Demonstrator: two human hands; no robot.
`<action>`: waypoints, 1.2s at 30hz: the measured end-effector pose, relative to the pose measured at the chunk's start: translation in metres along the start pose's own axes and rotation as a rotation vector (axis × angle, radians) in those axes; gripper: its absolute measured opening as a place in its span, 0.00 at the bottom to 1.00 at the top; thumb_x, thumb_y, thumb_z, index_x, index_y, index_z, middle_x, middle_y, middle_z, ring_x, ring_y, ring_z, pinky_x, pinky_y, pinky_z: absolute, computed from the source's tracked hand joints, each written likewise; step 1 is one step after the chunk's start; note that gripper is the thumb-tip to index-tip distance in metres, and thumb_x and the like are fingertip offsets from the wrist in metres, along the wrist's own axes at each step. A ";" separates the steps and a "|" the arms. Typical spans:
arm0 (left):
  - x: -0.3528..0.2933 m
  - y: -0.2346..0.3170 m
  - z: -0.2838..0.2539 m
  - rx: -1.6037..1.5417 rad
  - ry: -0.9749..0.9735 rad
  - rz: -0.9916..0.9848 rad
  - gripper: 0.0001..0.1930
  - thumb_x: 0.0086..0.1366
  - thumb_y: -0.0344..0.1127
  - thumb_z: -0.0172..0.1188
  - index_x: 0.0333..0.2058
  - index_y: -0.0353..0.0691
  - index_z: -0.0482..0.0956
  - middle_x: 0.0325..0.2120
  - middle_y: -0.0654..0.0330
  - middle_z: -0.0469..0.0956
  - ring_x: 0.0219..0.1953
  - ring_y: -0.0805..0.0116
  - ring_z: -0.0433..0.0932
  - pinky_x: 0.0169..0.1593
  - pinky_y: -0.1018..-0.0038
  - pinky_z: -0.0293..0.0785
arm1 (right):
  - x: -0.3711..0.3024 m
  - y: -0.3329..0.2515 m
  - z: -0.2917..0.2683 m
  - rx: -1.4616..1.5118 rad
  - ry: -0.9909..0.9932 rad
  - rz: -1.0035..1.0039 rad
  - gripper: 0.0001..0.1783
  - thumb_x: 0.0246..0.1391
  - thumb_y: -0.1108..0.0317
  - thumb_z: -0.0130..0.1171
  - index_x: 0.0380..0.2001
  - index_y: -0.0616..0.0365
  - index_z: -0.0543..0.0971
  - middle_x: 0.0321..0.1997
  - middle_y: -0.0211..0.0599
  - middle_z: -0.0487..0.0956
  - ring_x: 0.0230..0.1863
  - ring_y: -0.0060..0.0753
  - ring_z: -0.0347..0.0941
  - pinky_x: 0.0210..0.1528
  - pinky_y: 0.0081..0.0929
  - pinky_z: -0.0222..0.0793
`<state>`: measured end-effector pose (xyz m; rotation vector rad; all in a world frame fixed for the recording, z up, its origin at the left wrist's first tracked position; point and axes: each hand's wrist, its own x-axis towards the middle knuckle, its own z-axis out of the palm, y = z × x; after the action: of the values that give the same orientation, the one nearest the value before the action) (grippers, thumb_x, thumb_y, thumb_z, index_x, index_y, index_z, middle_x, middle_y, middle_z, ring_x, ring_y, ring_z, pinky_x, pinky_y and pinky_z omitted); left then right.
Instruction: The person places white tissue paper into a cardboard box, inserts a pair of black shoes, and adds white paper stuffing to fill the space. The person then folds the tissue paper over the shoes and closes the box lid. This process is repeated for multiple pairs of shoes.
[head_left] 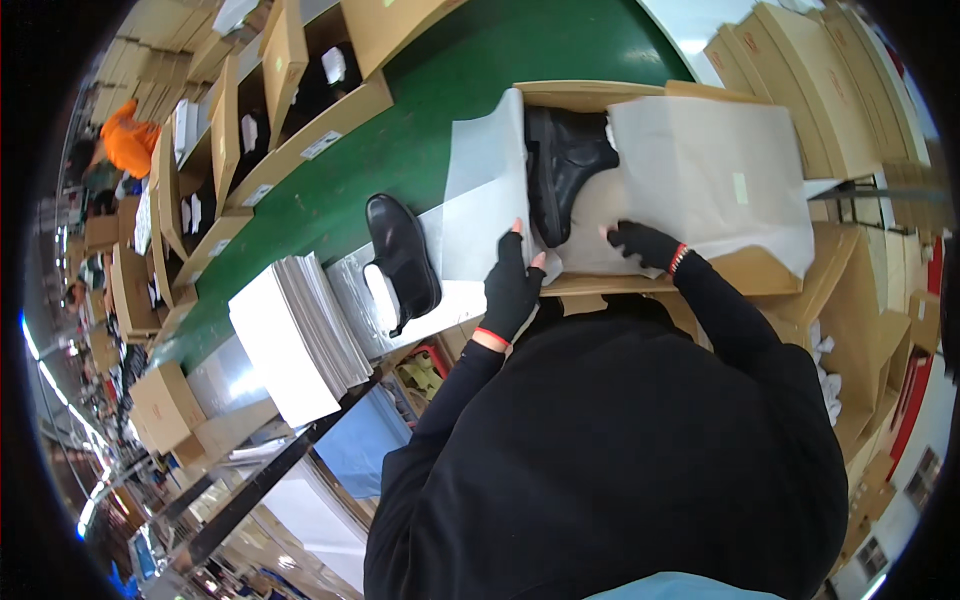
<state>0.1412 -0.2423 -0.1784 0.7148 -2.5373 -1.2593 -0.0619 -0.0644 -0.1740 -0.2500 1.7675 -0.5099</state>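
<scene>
An open cardboard box (735,280) lies in front of me, lined with thin white paper (705,180) folded out over its right side. Inside, at the left end, a black ankle boot (568,165) rests on its side. My left hand (512,287), in a black fingerless glove, touches the box's near left corner and paper, thumb and index finger apart. Over the paper inside the box, near the boot, is my right hand (645,245), gloved alike, its fingers stretched out and somewhat bent. A second black boot (400,260) lies outside the box, to the left, with white stuffing in its opening.
A stack of white paper sheets (300,335) sits left on the bench. Beyond the green bench top (540,45) stand open boxes (310,130) with black shoes. Stacked cartons (800,85) rise at far right. A person in orange (130,140) is at far left.
</scene>
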 end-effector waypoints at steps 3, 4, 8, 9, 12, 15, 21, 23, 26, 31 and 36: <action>0.010 0.024 -0.018 0.011 0.033 0.172 0.31 0.58 0.32 0.62 0.60 0.38 0.61 0.53 0.47 0.67 0.51 0.48 0.72 0.48 0.65 0.72 | -0.046 0.056 -0.004 -0.162 -0.051 -0.239 0.34 0.57 0.44 0.54 0.57 0.61 0.69 0.50 0.39 0.76 0.49 0.29 0.71 0.50 0.28 0.66; 0.011 0.031 -0.022 0.006 0.042 0.197 0.29 0.58 0.31 0.62 0.59 0.38 0.63 0.50 0.49 0.69 0.45 0.53 0.73 0.45 0.69 0.71 | -0.082 0.059 -0.011 0.068 -0.065 -0.249 0.37 0.54 0.42 0.58 0.57 0.60 0.69 0.47 0.38 0.77 0.46 0.26 0.71 0.48 0.25 0.66; 0.020 0.072 -0.013 -0.136 0.108 0.312 0.20 0.62 0.29 0.60 0.53 0.37 0.71 0.33 0.67 0.71 0.21 0.81 0.57 0.27 0.81 0.59 | -0.217 0.099 -0.068 0.496 0.145 -0.641 0.25 0.62 0.66 0.54 0.60 0.61 0.67 0.54 0.35 0.75 0.55 0.24 0.69 0.57 0.25 0.63; 0.019 0.090 -0.005 -0.216 0.049 0.256 0.18 0.63 0.28 0.57 0.53 0.35 0.71 0.29 0.68 0.70 0.21 0.82 0.55 0.27 0.82 0.56 | -0.246 0.126 -0.089 0.444 0.361 -0.666 0.24 0.62 0.66 0.54 0.60 0.60 0.67 0.54 0.35 0.75 0.54 0.23 0.70 0.56 0.25 0.64; 0.023 0.157 0.041 -0.130 0.001 0.322 0.15 0.65 0.26 0.53 0.50 0.34 0.73 0.25 0.69 0.67 0.24 0.82 0.59 0.29 0.82 0.57 | -0.321 0.242 -0.133 0.331 1.125 -0.597 0.23 0.60 0.61 0.56 0.55 0.62 0.72 0.44 0.30 0.79 0.48 0.20 0.71 0.52 0.24 0.66; 0.014 0.211 0.108 -0.154 -0.131 0.492 0.13 0.66 0.27 0.50 0.48 0.32 0.74 0.29 0.65 0.71 0.27 0.78 0.66 0.33 0.81 0.63 | -0.368 0.387 -0.149 0.168 1.421 -0.223 0.22 0.58 0.57 0.57 0.49 0.61 0.74 0.45 0.43 0.79 0.45 0.39 0.76 0.49 0.30 0.69; -0.030 0.301 0.203 -0.092 -0.445 0.519 0.07 0.65 0.25 0.51 0.38 0.34 0.79 0.26 0.59 0.77 0.24 0.74 0.71 0.30 0.78 0.67 | -0.304 0.625 -0.135 -0.099 0.978 0.174 0.28 0.48 0.51 0.61 0.45 0.61 0.76 0.45 0.52 0.77 0.50 0.53 0.72 0.53 0.40 0.67; -0.043 0.317 0.211 -0.040 -0.451 0.493 0.08 0.64 0.25 0.52 0.38 0.34 0.79 0.25 0.60 0.76 0.22 0.73 0.70 0.29 0.77 0.67 | -0.251 0.638 -0.140 -0.156 0.905 0.140 0.30 0.44 0.51 0.63 0.46 0.61 0.75 0.46 0.52 0.77 0.51 0.52 0.72 0.53 0.42 0.67; -0.053 0.328 0.223 0.014 -0.444 0.433 0.08 0.63 0.24 0.53 0.39 0.35 0.80 0.24 0.60 0.74 0.23 0.73 0.70 0.29 0.77 0.66 | -0.176 0.616 -0.158 -0.202 0.790 0.243 0.32 0.41 0.51 0.64 0.47 0.59 0.74 0.47 0.51 0.77 0.51 0.50 0.73 0.51 0.46 0.69; -0.075 0.314 0.213 0.100 -0.380 0.254 0.08 0.65 0.27 0.54 0.39 0.35 0.80 0.26 0.63 0.76 0.23 0.78 0.70 0.29 0.80 0.67 | -0.056 0.609 -0.146 -0.136 0.858 0.493 0.38 0.39 0.49 0.66 0.52 0.57 0.71 0.51 0.47 0.75 0.52 0.50 0.73 0.53 0.47 0.69; -0.070 0.317 0.209 0.109 -0.359 0.214 0.08 0.66 0.28 0.54 0.41 0.36 0.79 0.29 0.65 0.78 0.26 0.81 0.70 0.31 0.82 0.66 | -0.013 0.689 -0.124 -0.165 1.073 0.172 0.42 0.39 0.47 0.67 0.55 0.63 0.70 0.54 0.52 0.73 0.58 0.50 0.67 0.60 0.40 0.62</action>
<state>0.0145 0.0998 -0.0525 0.2391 -2.8903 -1.2783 -0.1091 0.5734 -0.4597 0.1025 2.8488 -0.3883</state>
